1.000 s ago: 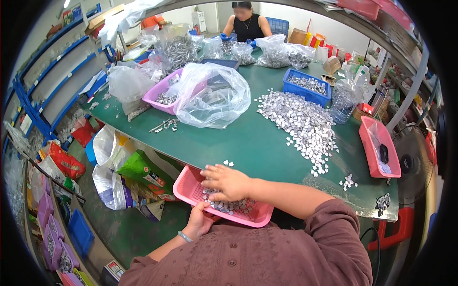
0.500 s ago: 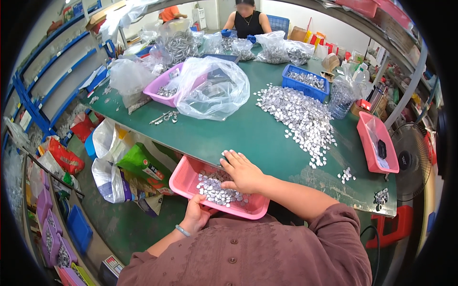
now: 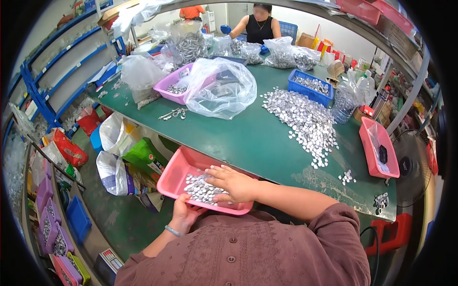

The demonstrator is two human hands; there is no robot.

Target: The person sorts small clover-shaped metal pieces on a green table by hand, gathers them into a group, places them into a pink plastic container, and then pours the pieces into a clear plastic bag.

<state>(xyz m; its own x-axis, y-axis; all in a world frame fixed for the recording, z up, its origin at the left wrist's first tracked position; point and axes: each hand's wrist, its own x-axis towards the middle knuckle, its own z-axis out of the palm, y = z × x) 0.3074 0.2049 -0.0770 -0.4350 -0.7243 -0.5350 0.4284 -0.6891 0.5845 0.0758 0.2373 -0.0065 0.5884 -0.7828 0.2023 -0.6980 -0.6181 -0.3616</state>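
A pink plastic basket [image 3: 168,178] is held against my body at the table's near edge, partly below the tabletop. Small flat silver metal pieces [image 3: 199,190] cover part of its bottom. My left hand [image 3: 185,213] grips the basket's near left rim, thumb on top. Over the basket, my right hand [image 3: 234,185] lies palm down with fingers stretched out, touching or just above the pieces; its underside is hidden. Beyond it, a large heap of similar silver pieces [image 3: 305,119] spreads across the green table [image 3: 210,138].
A clear plastic bag [image 3: 224,90] leans on a purple basket [image 3: 167,90]. At the right stand a blue bin [image 3: 310,95] of pieces and a pink tray [image 3: 369,143]. Filled bags line the far side, where a co-worker [image 3: 260,28] in blue gloves sits. Sacks [image 3: 112,174] stand at left.
The basket has shifted left and slightly toward me from the table edge. My right hand has moved down from the tabletop edge to over the pieces in it; my left hand keeps its grip.
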